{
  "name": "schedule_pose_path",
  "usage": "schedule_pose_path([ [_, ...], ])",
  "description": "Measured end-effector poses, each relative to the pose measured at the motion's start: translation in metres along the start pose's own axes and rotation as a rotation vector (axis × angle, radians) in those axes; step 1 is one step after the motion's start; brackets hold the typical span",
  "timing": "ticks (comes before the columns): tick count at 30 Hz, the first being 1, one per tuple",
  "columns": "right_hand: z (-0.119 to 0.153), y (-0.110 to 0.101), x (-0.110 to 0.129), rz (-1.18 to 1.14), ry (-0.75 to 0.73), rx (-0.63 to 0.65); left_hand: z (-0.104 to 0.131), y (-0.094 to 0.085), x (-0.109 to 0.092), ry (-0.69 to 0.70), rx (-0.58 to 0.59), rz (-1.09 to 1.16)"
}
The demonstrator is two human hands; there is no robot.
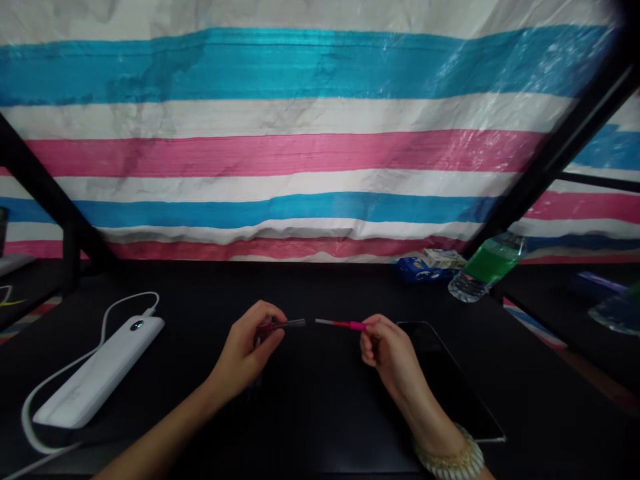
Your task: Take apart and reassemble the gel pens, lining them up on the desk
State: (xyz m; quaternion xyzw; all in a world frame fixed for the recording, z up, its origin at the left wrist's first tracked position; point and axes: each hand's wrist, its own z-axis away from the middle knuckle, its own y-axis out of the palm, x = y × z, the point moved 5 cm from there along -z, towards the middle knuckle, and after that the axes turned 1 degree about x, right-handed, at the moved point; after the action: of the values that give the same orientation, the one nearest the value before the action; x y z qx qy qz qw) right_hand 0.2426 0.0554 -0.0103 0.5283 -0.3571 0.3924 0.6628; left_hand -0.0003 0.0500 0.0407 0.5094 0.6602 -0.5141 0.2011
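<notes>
Over the black table my left hand pinches a slim piece with a clear tube end pointing right. A little red or pink shows by the fingers; the rest is hidden. Facing it, my right hand grips a thin pink pen-like stick between thumb and fingers. The stick's narrow end, reddish and then pale and see-through, points left. A small gap parts the two tips, roughly in line. Their exact kind I cannot make out. A beaded bracelet circles my right wrist.
A black-screened tablet lies beside my right hand. To the left are a white power bank and its white cable. A green-labelled bottle and small blue box stand at back right, before a striped sheet.
</notes>
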Motion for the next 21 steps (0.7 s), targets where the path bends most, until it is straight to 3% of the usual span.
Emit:
schedule_pose_path([
  [7, 0.0, -0.003, 0.004, -0.014, -0.061, -0.035, -0.002, -0.001, 0.015, -0.158, -0.032, 0.268],
  [21, 0.003, -0.001, 0.007, 0.034, -0.108, -0.03, -0.002, 0.002, 0.015, -0.16, -0.022, 0.294],
])
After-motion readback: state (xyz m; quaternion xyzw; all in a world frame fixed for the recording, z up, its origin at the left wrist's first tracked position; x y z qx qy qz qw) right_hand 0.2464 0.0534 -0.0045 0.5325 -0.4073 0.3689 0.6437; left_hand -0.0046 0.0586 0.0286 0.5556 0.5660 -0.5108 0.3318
